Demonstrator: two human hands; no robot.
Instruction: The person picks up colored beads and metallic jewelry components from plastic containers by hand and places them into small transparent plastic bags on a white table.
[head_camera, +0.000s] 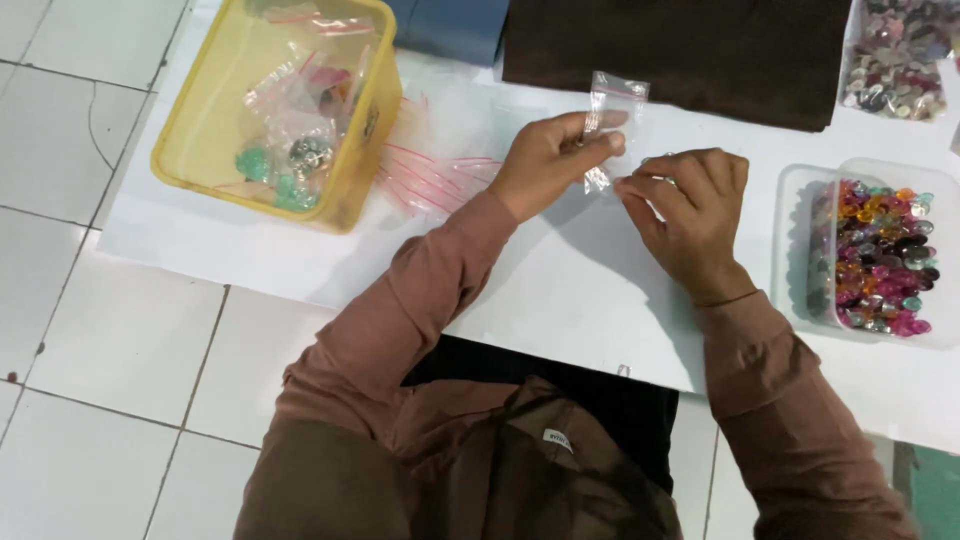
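My left hand pinches a small clear zip bag and holds it upright above the white sheet. My right hand is closed just right of the bag's lower edge, its fingertips touching the plastic; something small and pale shows between its fingers, too small to tell what. A pile of empty zip bags with red strips lies left of my left hand.
A yellow tub with filled bags of beads stands at the back left. A clear tray of many coloured gems sits at the right, another gem container behind it. A dark brown cloth lies at the back. White floor tiles surround the sheet.
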